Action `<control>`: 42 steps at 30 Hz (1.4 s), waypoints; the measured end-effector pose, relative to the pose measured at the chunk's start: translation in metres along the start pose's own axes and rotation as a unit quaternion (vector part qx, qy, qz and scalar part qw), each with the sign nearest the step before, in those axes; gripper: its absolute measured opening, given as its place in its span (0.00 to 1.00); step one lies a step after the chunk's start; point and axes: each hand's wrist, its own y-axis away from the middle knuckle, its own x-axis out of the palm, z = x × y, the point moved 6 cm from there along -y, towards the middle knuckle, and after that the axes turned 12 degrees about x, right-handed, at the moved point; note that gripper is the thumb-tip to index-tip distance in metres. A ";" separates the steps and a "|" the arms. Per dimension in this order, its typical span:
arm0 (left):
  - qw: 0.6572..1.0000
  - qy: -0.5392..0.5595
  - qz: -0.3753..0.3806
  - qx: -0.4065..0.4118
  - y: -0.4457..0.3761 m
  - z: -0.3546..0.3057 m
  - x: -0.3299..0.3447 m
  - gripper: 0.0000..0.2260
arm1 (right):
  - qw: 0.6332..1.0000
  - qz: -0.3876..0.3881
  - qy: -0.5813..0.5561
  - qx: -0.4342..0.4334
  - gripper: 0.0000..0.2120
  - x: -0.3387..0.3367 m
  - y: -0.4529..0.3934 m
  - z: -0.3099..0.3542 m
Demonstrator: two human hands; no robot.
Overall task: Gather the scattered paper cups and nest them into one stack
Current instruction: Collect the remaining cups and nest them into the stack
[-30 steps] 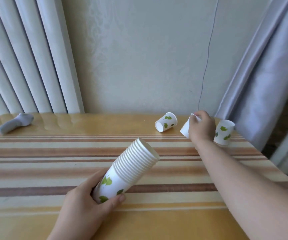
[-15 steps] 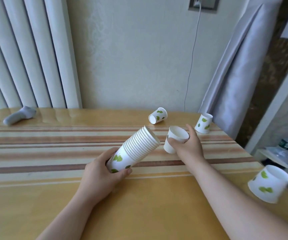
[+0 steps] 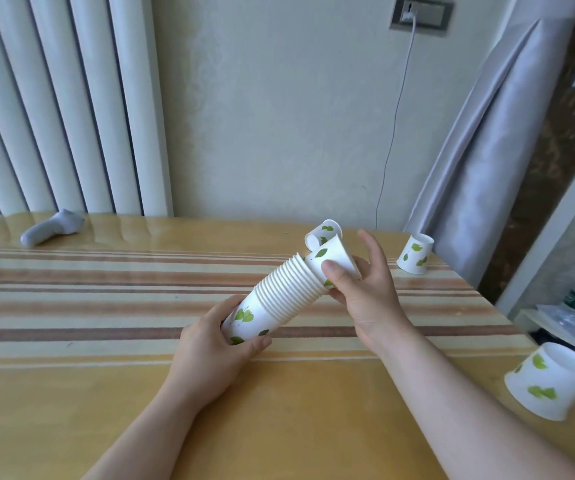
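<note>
holding leaf-printed cup [image 3: 334, 259] against stack [image 3: 279, 296]; no writing legible.

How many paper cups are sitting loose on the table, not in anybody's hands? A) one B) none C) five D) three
D: one cup on its side lies behind the stack, one upside-down cup stands near the curtain, and another upside-down cup sits at the table's right edge; the left hand holds the stack and the right hand holds a fourth cup at the stack's open end.
</note>
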 end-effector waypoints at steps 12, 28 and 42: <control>0.999 0.007 -0.038 -0.024 -0.005 0.008 0.000 0.27 | 0.986 -0.075 0.124 0.083 0.24 -0.021 -0.093 -0.037; 0.998 -0.011 -0.043 -0.033 -0.007 0.013 0.002 0.26 | 0.951 -0.149 0.180 0.203 0.20 -0.016 -0.265 -0.061; 0.999 0.003 -0.032 -0.019 -0.005 0.007 0.001 0.24 | 0.944 0.012 -0.310 0.109 0.17 -0.012 -0.080 -0.007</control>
